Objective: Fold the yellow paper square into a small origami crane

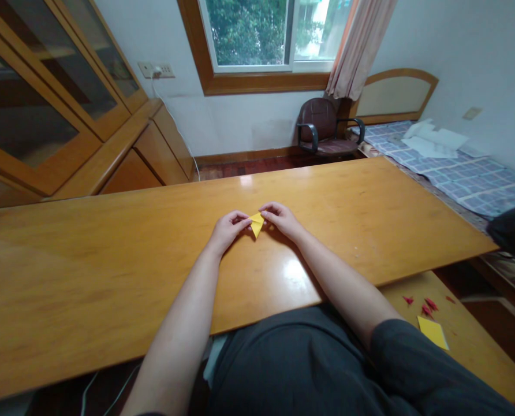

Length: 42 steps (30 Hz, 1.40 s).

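A small piece of folded yellow paper (256,226) is held between my two hands, above the middle of the wooden table (110,260). Its lower end narrows to a point towards me. My left hand (230,231) pinches its left edge between thumb and fingers. On the upper right corner, my right hand (281,218) is closed in a similar pinch. The finer folds are too small to make out.
On a lower wooden surface at the right lie several small red folded-paper pieces (427,309) and a stack of yellow paper (433,333). Beyond the table stand an office chair (322,124) and a bed (469,173). A glass-door cabinet (79,115) is at the left.
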Tool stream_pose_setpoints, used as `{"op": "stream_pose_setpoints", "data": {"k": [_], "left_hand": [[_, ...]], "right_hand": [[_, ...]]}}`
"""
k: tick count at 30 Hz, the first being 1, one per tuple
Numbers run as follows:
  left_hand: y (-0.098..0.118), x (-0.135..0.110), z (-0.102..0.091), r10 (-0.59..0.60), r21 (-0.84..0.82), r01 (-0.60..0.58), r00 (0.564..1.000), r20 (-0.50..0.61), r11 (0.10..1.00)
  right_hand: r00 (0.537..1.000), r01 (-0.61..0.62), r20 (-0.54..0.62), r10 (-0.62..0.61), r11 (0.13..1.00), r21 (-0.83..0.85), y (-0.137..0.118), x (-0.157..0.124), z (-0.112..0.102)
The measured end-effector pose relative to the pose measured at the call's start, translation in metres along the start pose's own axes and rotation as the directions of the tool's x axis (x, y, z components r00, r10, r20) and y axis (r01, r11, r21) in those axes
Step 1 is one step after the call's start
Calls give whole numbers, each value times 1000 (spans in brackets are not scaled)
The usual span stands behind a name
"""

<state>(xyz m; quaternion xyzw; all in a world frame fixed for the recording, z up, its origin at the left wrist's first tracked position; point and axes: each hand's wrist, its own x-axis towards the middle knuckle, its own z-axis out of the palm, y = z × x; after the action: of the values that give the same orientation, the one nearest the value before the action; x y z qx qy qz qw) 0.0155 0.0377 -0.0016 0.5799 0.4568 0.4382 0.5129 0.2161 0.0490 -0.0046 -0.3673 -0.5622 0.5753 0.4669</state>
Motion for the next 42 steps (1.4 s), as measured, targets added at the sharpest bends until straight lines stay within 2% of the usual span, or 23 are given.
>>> {"op": "stream_pose_setpoints", "data": {"k": [12,23,26,29,33,37,42], "left_hand": [[0,-1,2,21,34,-20,999,-27,999],[-4,-1,0,58,45,-55,996,-66,997],[-4,-1,0,56,41,-53,996,-74,998],[-4,-1,0,69,66,-63,994,-84,996],[-3,-2,0,83,128,-70,991,-100,989],[-2,-2,0,106,178,-88,990,-95,980],[-3,0,-1,113,172,-99,991,-71,980]], "right_hand": [[1000,0,28,2,999,-51,0,-1,1],[999,30,19,-29,999,-21,-2,0,2],[999,6,33,-6,1000,-16,0,0,1],[999,-19,44,21,998,-55,2,0,0],[998,34,58,-26,991,-130,4,0,0],[998,25,53,-17,987,-158,6,2,0],[999,1,39,3,994,-109,6,2,0]]}}
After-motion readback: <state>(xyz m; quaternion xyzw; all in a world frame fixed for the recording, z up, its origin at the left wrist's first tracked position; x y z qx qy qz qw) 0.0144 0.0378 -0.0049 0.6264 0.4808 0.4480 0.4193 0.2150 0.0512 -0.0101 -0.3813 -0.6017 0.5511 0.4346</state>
